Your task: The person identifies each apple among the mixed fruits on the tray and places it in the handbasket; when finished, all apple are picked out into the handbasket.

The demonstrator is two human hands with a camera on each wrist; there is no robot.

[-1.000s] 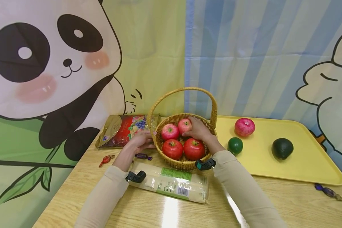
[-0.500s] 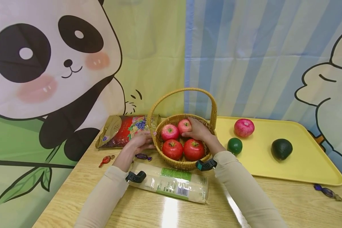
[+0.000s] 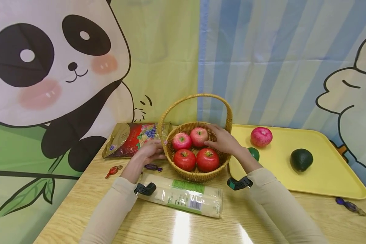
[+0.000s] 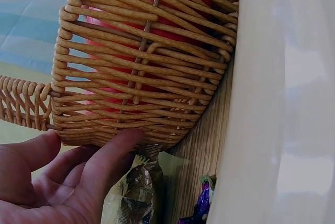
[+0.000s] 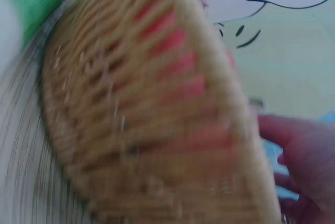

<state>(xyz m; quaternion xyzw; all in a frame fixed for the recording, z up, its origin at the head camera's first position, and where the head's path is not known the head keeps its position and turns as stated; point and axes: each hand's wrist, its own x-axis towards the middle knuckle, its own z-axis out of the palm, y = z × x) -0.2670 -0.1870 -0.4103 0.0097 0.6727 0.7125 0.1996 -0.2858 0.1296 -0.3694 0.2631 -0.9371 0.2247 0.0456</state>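
Note:
A wicker basket (image 3: 196, 176) with a tall handle holds two pinkish apples, the back left apple (image 3: 181, 141) and the back right apple (image 3: 199, 137), and two deeper red apples, the front left apple (image 3: 184, 160) and the front right apple (image 3: 207, 160). My left hand (image 3: 150, 151) rests its fingertips against the basket's left side; in the left wrist view the thumb and a finger (image 4: 123, 143) touch the weave. Over the right rim, my right hand (image 3: 224, 139) holds nothing, its fingers loosely spread just right of the back right apple. The right wrist view is blurred.
Right of the basket lies a yellow tray (image 3: 280, 179) bearing a pink fruit (image 3: 261, 137), a small green fruit (image 3: 254, 153) and a dark avocado-like fruit (image 3: 301, 159). A clear-and-green package (image 3: 183, 195) lies in front, a red-gold bag (image 3: 131, 140) behind left, wrapped candies (image 3: 113, 171) about.
My right hand has let go of the back right pinkish apple and drawn back to the right, uncovering it. The left hand stays at the basket's side.

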